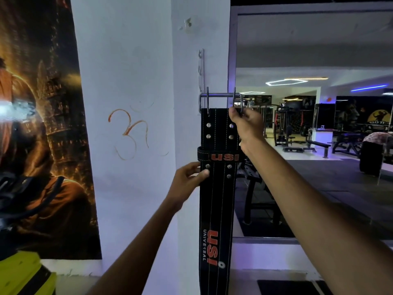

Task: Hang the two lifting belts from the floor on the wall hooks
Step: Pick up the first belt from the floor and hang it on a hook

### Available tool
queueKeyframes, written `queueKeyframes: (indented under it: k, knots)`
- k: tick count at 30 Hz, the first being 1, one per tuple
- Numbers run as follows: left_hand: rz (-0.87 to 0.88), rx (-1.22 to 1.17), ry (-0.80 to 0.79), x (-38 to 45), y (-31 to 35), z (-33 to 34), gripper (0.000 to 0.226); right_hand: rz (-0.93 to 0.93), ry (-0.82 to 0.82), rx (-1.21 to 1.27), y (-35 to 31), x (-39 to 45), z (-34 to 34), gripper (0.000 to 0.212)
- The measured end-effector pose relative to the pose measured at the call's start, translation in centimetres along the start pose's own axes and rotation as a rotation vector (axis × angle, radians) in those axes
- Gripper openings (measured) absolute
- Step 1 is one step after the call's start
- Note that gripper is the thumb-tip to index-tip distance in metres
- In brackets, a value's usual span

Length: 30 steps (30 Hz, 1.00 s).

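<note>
Lower centre of frame, nearest: left hand [188, 175] is pinching the left edge of the black belt [215, 199] just below its USI keeper loop, thumb on the front, steadying it. Up at mid-frame, right hand [246, 122] is gripping the buckle [221, 99] at its right end – fingers curled on the metal, lifting it twd the wall. Belt is hanging straight down from the buckle, alongside the white pillar corner. Hook rail [201, 69] is sitting just above the buckle's left end.

Step, I'd say: hooking belt no. 1 – buckle frame needs raising over a hook, then letting go w/ both hands.

Count: 1 belt in view, 2nd not visible; 1 rail, hooks too small to count; 2 prongs on buckle.
</note>
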<state>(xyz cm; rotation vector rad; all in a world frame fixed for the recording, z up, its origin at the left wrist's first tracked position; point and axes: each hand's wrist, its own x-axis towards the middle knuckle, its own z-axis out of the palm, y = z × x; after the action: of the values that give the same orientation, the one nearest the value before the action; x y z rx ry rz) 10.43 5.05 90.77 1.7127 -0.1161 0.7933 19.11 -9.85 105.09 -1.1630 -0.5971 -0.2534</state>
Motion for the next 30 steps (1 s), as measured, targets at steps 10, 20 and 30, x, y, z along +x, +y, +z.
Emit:
queueKeyframes:
  k: [10, 20, 30]
  knots:
    - [-0.177, 0.262, -0.293, -5.9, -10.8, 0.9, 0.018, -0.036, -0.040, 0.037, -1.3, -0.1, -0.1, 0.024]
    - [-0.151, 0.084, -0.084, -3.6, -5.1, 0.9, 0.043, -0.002, -0.008, 0.053, 1.0, -0.6, -1.3, 0.035]
    - [0.274, 0.104, 0.214, 5.8, 7.3, 2.8, 0.039, -0.037, -0.048, 0.118, 4.0, -0.1, -1.9, 0.020]
